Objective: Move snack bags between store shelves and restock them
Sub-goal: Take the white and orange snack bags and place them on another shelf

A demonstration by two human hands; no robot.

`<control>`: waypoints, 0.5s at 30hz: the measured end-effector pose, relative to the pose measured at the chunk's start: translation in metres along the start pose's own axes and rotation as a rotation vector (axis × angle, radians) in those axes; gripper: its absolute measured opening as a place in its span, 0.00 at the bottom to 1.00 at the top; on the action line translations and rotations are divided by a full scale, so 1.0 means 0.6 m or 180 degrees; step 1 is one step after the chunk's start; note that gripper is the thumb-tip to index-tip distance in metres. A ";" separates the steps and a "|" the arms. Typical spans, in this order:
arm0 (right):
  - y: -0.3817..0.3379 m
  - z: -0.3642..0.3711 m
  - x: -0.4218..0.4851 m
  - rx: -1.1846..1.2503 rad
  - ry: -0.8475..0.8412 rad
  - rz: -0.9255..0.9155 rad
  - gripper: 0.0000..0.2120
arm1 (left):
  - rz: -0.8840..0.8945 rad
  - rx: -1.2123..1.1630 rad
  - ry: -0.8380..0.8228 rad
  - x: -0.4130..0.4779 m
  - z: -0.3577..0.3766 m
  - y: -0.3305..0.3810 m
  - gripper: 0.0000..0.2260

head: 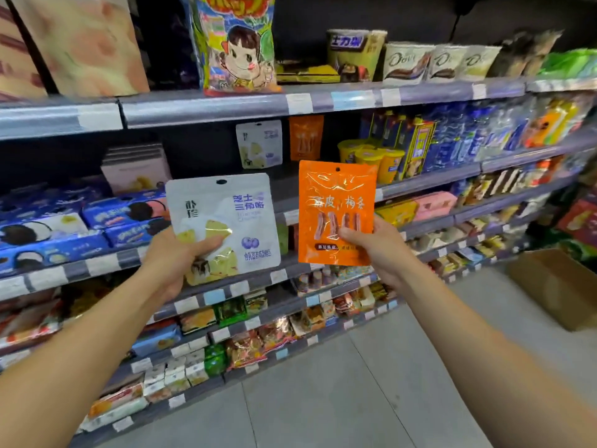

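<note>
My left hand (176, 257) grips a white snack bag (226, 208) with blue lettering and cheese wedges printed on it, thumb across its lower front. My right hand (374, 250) pinches an orange snack bag (336, 195) at its lower right, thumb on the front. Both bags are upright, side by side, in front of the second shelf. At the back of that shelf stand a matching white bag (259, 143) and a matching orange bag (306, 137).
Blue cookie boxes (80, 227) fill the shelf at the left, yellow cups (371, 160) and blue packs at the right. A tall cartoon candy bag (235, 43) stands on the top shelf. A cardboard box (559, 286) sits on the grey floor at the right.
</note>
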State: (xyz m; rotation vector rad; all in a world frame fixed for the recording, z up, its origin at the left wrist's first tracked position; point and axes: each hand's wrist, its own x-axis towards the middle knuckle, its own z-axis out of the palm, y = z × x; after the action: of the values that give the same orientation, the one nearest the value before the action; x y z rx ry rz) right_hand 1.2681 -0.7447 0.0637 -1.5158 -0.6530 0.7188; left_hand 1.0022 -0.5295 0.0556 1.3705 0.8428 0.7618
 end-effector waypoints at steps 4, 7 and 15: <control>0.014 -0.014 0.127 0.0004 -0.0103 0.0030 0.16 | 0.0012 -0.0078 0.0229 0.099 0.045 -0.017 0.19; 0.020 -0.023 0.231 -0.0137 -0.0073 0.0008 0.15 | 0.0033 -0.0147 0.0304 0.197 0.087 -0.021 0.17; 0.046 -0.049 0.479 -0.0285 0.0213 -0.0132 0.18 | 0.0056 -0.0062 0.0481 0.402 0.173 -0.031 0.15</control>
State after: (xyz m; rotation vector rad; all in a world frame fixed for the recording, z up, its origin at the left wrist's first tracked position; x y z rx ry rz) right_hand 1.4749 -0.5461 0.0200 -1.5972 -0.6715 0.6116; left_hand 1.2137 -0.3761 0.0228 1.3164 0.9399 0.8936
